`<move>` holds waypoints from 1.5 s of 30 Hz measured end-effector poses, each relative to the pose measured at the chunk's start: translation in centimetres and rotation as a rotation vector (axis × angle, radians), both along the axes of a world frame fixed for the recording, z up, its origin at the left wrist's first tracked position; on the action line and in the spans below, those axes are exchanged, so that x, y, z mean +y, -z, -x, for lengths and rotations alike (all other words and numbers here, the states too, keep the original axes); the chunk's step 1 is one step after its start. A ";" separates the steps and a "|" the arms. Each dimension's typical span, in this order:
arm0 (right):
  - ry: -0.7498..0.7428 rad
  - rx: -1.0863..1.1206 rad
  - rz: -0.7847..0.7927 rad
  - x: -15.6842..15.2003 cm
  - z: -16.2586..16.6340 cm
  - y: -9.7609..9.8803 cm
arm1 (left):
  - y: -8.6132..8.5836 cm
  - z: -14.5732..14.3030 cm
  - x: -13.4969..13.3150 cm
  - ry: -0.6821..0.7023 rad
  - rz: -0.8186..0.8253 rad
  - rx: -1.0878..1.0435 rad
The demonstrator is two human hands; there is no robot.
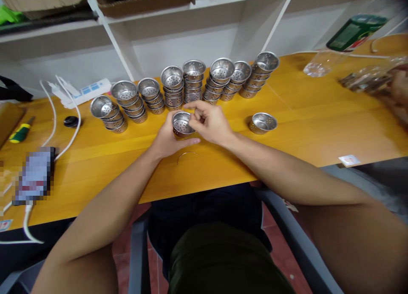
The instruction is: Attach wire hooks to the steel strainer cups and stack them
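A small perforated metal cup [182, 124] is held a little above the table, its mouth facing up. My left hand [170, 136] wraps round its left and near side. At the cup's right rim my right hand [208, 121] is closed in a pinch; whatever is between those fingertips is hidden. A thin curved wire [187, 153] lies on the table just below the cup. Another perforated cup [263, 123] stands alone on the right. Behind my hands, several stacks of matching cups [174, 87] form a row.
White shelving [188, 34] backs the wooden table [306, 128]. A phone [34, 175] with white cables, a screwdriver [21, 132], a black cap [71, 121] and a power strip [89, 92] lie left. On the right are a plastic bottle [347, 43] and another person's blurred hand [400, 83].
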State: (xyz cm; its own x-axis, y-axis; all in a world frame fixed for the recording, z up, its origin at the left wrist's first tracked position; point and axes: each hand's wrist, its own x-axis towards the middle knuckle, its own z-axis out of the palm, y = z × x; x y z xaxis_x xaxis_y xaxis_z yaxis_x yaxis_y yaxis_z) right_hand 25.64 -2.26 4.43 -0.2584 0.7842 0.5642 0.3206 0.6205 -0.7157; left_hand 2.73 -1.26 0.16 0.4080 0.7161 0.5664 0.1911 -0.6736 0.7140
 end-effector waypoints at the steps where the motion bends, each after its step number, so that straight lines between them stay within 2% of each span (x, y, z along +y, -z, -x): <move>1: -0.007 0.005 0.000 -0.1 0.2 0.0 | -0.1 -0.1 -0.2 -0.016 0.005 0.002; 4: -0.050 0.047 0.024 -0.1 0.4 -0.2 | -0.5 -0.5 -0.5 -0.045 0.017 -0.009; 6: -0.130 0.109 0.067 0.2 0.1 -0.6 | -0.7 -0.4 -0.5 -0.042 0.030 -0.034; 11: -0.550 0.120 0.226 1.1 -2.2 -2.1 | -1.0 0.2 -0.2 -0.023 0.148 -0.096; 14: -0.677 0.135 0.319 1.2 -3.1 -2.6 | -0.9 0.5 -0.2 0.044 0.224 -0.114; 18: -0.625 0.220 0.336 0.9 -2.8 -2.2 | -0.2 0.5 0.0 0.100 0.200 -0.117; 23: -0.515 0.248 0.262 0.7 -1.7 -1.4 | 0.4 0.3 0.2 0.040 0.076 -0.057; 29: -0.406 0.163 0.195 0.8 -1.6 -0.8 | 0.3 0.5 0.3 0.019 0.039 -0.016; 39: -0.456 0.130 0.214 0.6 -1.8 -0.7 | 0.1 0.2 -0.1 0.019 0.104 -0.040; 41: -0.433 0.081 0.134 0.7 -2.2 -0.7 | 0.0 0.1 0.0 0.023 0.100 -0.059; 45: -0.332 -0.014 -0.149 1.2 -3.2 -0.7 | -0.3 0.2 0.4 -0.043 0.092 -0.091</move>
